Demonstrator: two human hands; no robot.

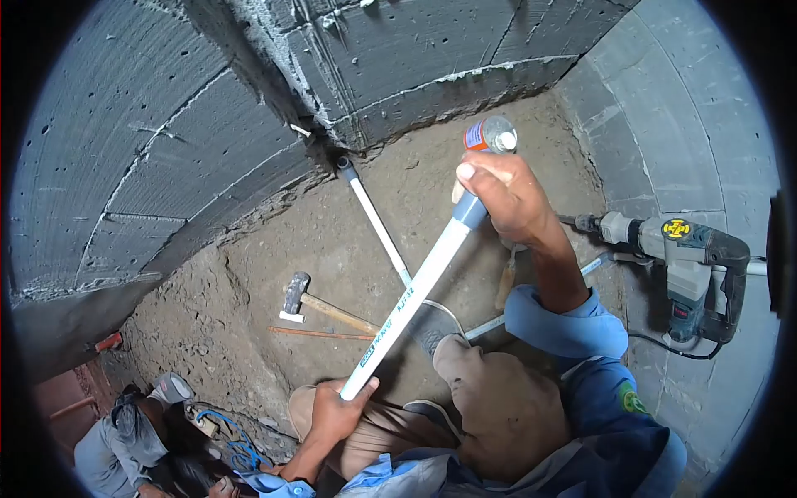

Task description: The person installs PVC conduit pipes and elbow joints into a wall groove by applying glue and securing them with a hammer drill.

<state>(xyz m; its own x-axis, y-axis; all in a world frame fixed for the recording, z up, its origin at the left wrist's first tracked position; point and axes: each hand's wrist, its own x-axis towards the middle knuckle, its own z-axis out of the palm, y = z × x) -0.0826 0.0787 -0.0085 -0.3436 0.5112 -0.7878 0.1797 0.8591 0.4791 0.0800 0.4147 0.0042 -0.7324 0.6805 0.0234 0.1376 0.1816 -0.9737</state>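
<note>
A white pipe (407, 311) with printed lettering slants across my lap. My left hand (336, 412) is wrapped round its lower end. At its upper end is a grey fitting (471, 211), with my right hand (508, 195) closed round it. A small bottle (490, 134) with a red and blue label shows just above my right hand; whether those fingers touch it I cannot tell. Another white pipe (375, 217) lies on the dirt floor beyond, its far end in a grey elbow (345, 166) by the wall corner.
A sledgehammer (297, 290) and a thin reddish rod (320, 333) lie left of the pipe. On the right are a trowel (506, 286), a pale pipe (486, 328) and a power drill (685, 266) by the block wall (706, 116). Another person (124, 444) crouches lower left near a blue cable (237, 440).
</note>
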